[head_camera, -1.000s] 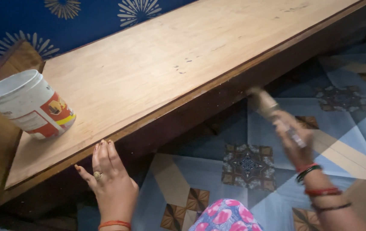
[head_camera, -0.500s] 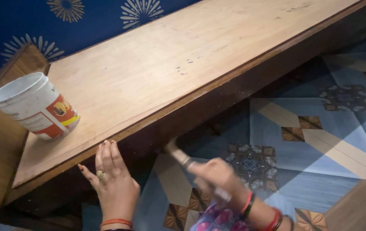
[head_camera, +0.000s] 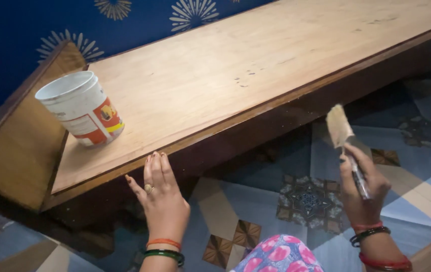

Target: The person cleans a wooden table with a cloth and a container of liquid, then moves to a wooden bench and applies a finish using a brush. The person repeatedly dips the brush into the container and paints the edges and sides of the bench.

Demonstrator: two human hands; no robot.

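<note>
My right hand (head_camera: 362,187) grips a paintbrush (head_camera: 343,141) by its handle, bristles pointing up, close to the dark front edge of a long wooden board (head_camera: 235,75). My left hand (head_camera: 162,196) rests flat with fingers together against the board's front edge, near its left end. A white paint bucket with a red and yellow label (head_camera: 81,108) stands on the board's left end, above and left of my left hand.
A slanted wooden side panel (head_camera: 21,146) joins the board at the left. Behind is a blue wall with white sunburst patterns (head_camera: 14,30). The floor has blue patterned tiles (head_camera: 296,196). My pink-and-blue clothed knee (head_camera: 276,257) shows at the bottom.
My right hand swung the brush left along the board's front edge, then back right and upright. The view shifted, so the bucket appears farther right. My left hand stayed on the edge.
</note>
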